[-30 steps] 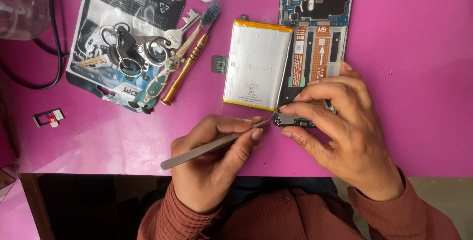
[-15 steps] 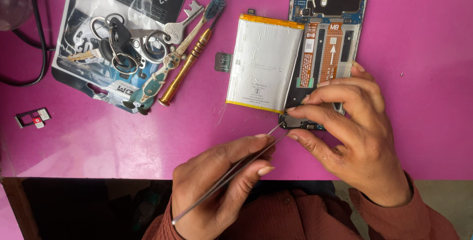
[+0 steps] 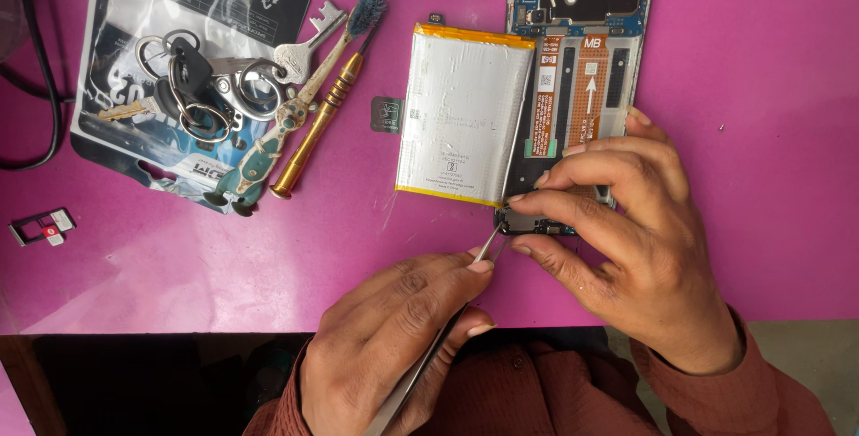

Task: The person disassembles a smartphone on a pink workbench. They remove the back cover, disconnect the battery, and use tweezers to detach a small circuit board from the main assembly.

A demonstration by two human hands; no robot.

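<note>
Pink table (image 3: 769, 60) fills the view, its near edge running just above your lap. Your left hand (image 3: 394, 338) comes up from below with the wrist low and the knuckles turned upward; thumb and forefinger are pinched narrow on metal tweezers (image 3: 447, 329), which slant up and to the right. Their tips meet the bottom corner of the phone (image 3: 582, 87). The phone lies back-off, circuit board exposed, at the top of the table.

Your right hand (image 3: 626, 221) enters from the lower right, the forearm in a rust-coloured sleeve. It arches over the phone's lower end, fingers curled and bearing down on the frame, forefinger and thumb closing toward the tweezer tips. Whether anything small sits between those two fingers cannot be told.

Battery (image 3: 461, 114) lies silver face up, touching the phone's left edge and slightly tilted.

Well to the left, a printed pouch (image 3: 134, 60) carries a key ring (image 3: 192, 87). A brass screwdriver (image 3: 318, 127) and a brush (image 3: 362, 11) lie just beside it. A SIM tray (image 3: 40, 226) rests near the left edge.
</note>
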